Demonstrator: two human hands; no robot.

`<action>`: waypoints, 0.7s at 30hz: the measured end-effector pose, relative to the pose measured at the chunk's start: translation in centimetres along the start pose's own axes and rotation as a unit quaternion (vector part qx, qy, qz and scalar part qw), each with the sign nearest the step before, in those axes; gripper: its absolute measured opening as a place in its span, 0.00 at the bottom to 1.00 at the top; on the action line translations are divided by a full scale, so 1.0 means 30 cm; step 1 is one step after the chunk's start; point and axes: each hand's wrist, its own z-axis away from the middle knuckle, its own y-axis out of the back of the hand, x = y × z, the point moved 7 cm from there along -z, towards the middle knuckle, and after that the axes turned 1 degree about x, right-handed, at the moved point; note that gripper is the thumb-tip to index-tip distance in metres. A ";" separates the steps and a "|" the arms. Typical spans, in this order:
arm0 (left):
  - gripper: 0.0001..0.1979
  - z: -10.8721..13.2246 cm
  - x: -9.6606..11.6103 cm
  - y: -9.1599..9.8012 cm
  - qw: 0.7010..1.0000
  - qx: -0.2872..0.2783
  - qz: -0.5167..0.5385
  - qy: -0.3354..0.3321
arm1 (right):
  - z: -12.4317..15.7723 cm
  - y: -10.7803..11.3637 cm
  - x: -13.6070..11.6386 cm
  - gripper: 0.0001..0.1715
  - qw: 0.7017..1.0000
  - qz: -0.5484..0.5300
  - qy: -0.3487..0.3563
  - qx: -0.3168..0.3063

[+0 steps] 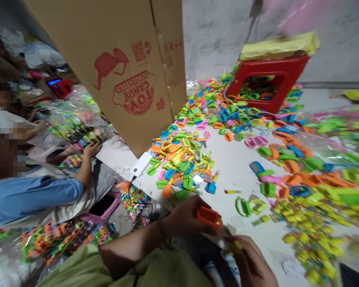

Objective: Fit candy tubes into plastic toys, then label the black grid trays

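Note:
My left hand (182, 218) is closed around an orange toy watch (208, 217) near the table's front edge. Just to its right, my right hand (253, 261) pinches a small yellowish piece (236, 245), too blurred to name. Beyond my left hand lies a pile of mixed toy watches (179, 163), with thin colourful tubes among them. A green toy watch (243, 207) and a single small tube (232, 191) rest on the white table (227, 159). Several small yellow-wrapped pieces (314, 239) are heaped to the right of my right hand.
A tall cardboard box (131, 79) stands at the back left beside a white power bank (142, 164) with a black cable. A red plastic stool (269, 83) sits among more watches. On the left, another person's arm (83, 169) reaches over bagged toys (68, 239).

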 end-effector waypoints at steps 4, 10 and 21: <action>0.28 0.023 0.018 -0.040 0.999 -0.047 0.028 0.001 | -0.002 -0.019 -0.080 0.23 0.997 -0.047 -0.040 -0.044; 0.23 0.028 0.057 -0.040 0.994 -0.063 -0.076 -0.047 | -0.012 -0.014 -0.150 0.16 0.999 0.007 -0.029 0.030; 0.23 0.032 0.051 -0.061 0.986 -0.062 -0.132 -0.075 | 0.011 0.012 -0.194 0.06 0.994 -0.001 0.035 0.099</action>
